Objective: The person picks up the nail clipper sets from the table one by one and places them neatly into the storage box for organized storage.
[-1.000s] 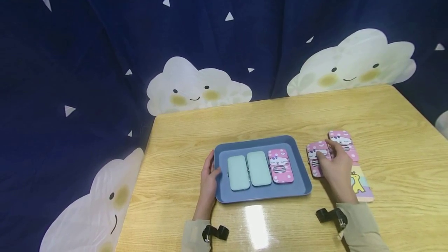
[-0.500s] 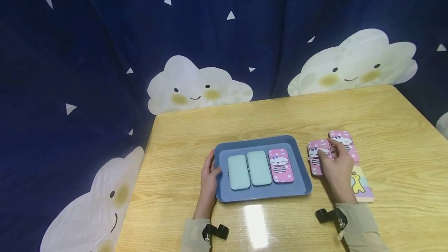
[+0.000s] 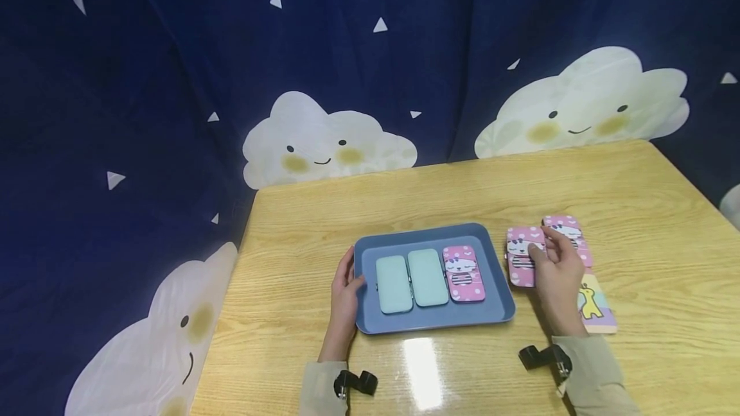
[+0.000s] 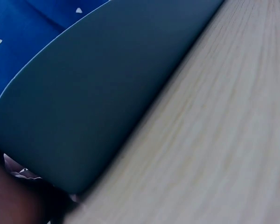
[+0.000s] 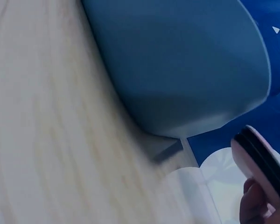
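My right hand (image 3: pixel 558 284) pinches a small pink case (image 3: pixel 519 268) with a cartoon animal on its front, just right of the tray. In the right wrist view, this case (image 5: pixel 261 163) is seen edge-on, raised off the table, with a black band around its side. With its thumb over the left rim and fingers outside, my left hand (image 3: pixel 345 300) grips the blue-grey tray (image 3: pixel 428 324). Inside the tray lie two mint-green cases (image 3: pixel 395 284) (image 3: pixel 428 278) and one pink case (image 3: pixel 466 287) side by side.
Behind my right hand lies another pink case (image 3: pixel 569 226). A pastel case with a yellow giraffe (image 3: pixel 591 303) is partly hidden by my right hand. The wooden table (image 3: pixel 277 255) meets a dark blue curtain (image 3: pixel 324 37) with clouds at its back and left.
The pink case in my right hand has risen slightly and tilted a little more upright. My left hand and the tray hold their place.
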Available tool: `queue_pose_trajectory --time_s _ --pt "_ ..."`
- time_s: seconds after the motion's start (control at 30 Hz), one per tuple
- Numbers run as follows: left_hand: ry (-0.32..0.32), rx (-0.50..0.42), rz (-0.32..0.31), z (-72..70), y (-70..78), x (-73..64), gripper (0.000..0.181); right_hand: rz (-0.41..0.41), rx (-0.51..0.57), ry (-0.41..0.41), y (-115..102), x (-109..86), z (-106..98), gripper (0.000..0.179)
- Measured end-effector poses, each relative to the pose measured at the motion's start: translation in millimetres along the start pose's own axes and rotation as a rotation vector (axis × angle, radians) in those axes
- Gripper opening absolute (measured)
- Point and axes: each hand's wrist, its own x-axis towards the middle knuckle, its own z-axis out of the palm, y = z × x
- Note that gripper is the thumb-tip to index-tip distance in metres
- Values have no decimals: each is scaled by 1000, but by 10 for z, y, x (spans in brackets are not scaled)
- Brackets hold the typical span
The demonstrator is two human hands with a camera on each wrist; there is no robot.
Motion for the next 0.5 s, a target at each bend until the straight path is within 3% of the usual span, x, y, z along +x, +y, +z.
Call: queue_pose_trajectory --time_s 0.17,0.5 --pt "2 0 -3 -1 -1 5 68 47 183 10 9 5 34 44" --pt "5 -1 -15 -4 -18 13 67 21 239 39 3 -24 67 42"
